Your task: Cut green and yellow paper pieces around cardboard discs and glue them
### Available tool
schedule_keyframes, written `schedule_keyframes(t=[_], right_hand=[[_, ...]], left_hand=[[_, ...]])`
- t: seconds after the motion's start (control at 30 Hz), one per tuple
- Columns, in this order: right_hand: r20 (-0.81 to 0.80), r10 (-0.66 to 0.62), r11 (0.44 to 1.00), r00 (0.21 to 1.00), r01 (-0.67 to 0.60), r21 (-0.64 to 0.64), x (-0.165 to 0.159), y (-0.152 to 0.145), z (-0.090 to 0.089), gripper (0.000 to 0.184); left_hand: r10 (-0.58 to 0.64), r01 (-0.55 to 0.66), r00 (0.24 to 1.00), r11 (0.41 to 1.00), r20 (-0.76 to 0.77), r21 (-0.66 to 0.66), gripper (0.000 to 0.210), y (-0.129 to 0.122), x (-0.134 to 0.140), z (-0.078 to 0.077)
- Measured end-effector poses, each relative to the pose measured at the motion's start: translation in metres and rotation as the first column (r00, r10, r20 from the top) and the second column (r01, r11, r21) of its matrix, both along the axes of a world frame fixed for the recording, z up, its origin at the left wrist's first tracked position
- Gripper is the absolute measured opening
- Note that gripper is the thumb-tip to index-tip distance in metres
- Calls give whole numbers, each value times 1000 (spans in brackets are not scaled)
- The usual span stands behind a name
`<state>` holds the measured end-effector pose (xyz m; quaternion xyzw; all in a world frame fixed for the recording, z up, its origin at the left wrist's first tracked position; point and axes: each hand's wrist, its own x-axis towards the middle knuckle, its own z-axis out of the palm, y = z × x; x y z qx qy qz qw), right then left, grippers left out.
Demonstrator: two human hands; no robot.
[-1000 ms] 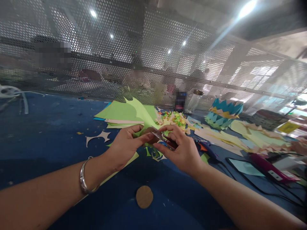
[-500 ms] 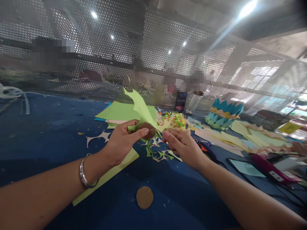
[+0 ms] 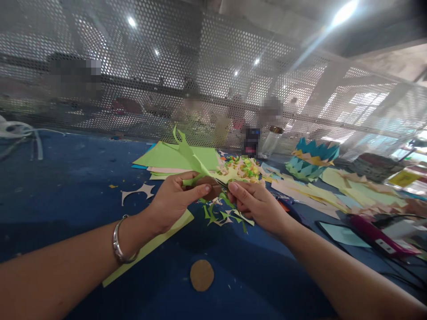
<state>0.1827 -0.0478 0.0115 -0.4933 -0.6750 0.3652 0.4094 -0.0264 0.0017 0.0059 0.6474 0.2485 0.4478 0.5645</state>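
Between its thumb and fingers, my left hand [image 3: 171,201] pinches a light green paper sheet [image 3: 190,155] together with a brown cardboard disc [image 3: 216,191]. The sheet's upper end stands up and has curved cutouts. My right hand [image 3: 262,205] is closed around small scissors [image 3: 222,183]; their dark blades meet the paper's edge beside the disc, and the handles are hidden in my fingers. Under both hands lie green and pale paper scraps [image 3: 222,216]. Nearer to me, a second cardboard disc [image 3: 202,275] rests flat on the blue table [image 3: 160,289].
Behind my left hand lies a stack of green paper [image 3: 176,155]; a yellow-green sheet [image 3: 150,249] is under my left wrist. A heap of paper pieces [image 3: 245,168], a bottle [image 3: 271,140], a paper crown [image 3: 313,158] and a purple power strip [image 3: 380,238] stand beyond and right.
The green paper and disc have tilted and turned in my left hand, with the disc now seen more edge-on. The scissors blades show at the paper, and a green scrap has appeared below.
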Motion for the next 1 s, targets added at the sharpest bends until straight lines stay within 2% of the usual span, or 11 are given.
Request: schedule_keyframes(t=[0.1, 0.2, 0.37, 0.57, 1.0], right_hand=[[-11, 3, 1000, 1000, -3, -18, 1, 0, 1, 51], [-33, 6, 999, 999, -8, -46, 1, 0, 1, 50], [-52, 6, 997, 999, -9, -71, 2, 0, -1, 50], [-50, 8, 997, 999, -12, -80, 0, 1, -2, 51], [30, 25, 998, 999, -23, -53, 0, 1, -2, 51]], left_hand=[[59, -59, 998, 998, -1, 17, 13, 0, -1, 1], [60, -60, 998, 998, -22, 30, 15, 2, 0, 2], [-3, 4, 999, 1000, -37, 24, 15, 3, 1, 3], [-88, 84, 994, 994, -70, -64, 32, 2, 1, 2], [-149, 142, 980, 988, -129, -57, 24, 4, -1, -1]])
